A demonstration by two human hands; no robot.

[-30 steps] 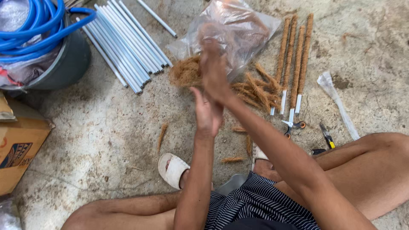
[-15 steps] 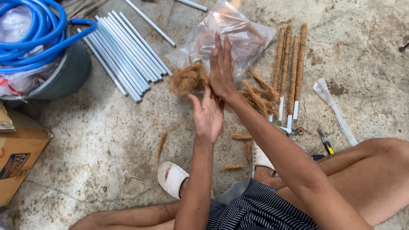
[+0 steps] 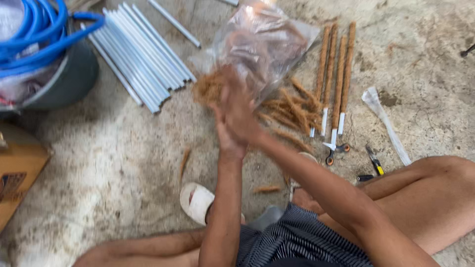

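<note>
Sitting on the concrete floor [image 3: 123, 163], the person presses both palms together in front of them. Only the head view shows this, and it is blurry where the hands meet. The left hand [image 3: 226, 133] lies under the right hand [image 3: 237, 106]. The fingers of both hands look flat and close together, squeezing a tuft of brown fibre [image 3: 208, 88] that sticks out on the left side.

Just behind the hands lies a clear plastic bag [image 3: 264, 42] with more brown fibre in it. To the right lie fibre-wrapped sticks [image 3: 337, 74] in a row, with loose fibre rolls [image 3: 294, 109] beside them. Small scissors [image 3: 336, 148] and a little cutter [image 3: 373, 160] lie near the knee. White pipes [image 3: 141, 54] lie at the back, next to a bucket [image 3: 69, 81] with a blue hose [image 3: 34, 34].

I think the person is rolling fibre into a roll. It likely needs an even rub between the palms.
</note>
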